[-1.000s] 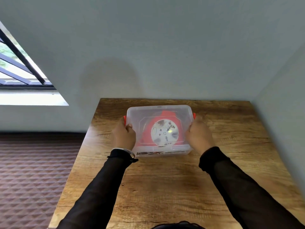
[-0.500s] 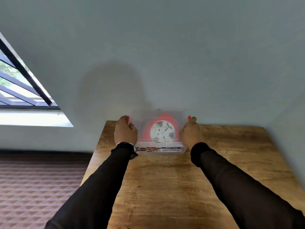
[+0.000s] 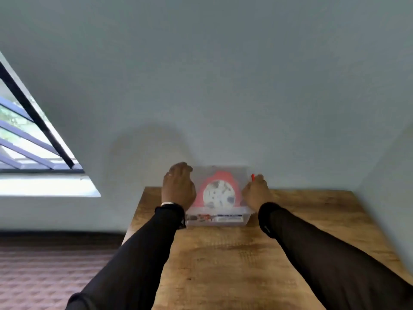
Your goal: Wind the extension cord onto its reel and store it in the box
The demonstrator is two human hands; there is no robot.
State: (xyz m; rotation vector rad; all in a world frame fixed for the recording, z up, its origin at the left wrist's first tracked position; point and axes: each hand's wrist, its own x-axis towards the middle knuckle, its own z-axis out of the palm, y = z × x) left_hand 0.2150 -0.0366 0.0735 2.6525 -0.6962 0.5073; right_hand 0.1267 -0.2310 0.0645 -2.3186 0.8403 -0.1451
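Last step: the left hand [image 3: 178,189] and right hand [image 3: 256,193] clasp the clear plastic box [image 3: 220,218] holding the red-and-white cord reel [image 3: 218,194]; next, both hands should let go.

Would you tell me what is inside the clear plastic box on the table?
A red cord reel with a white round face shows through the box. The left hand covers its left side; the cord cannot be made out.
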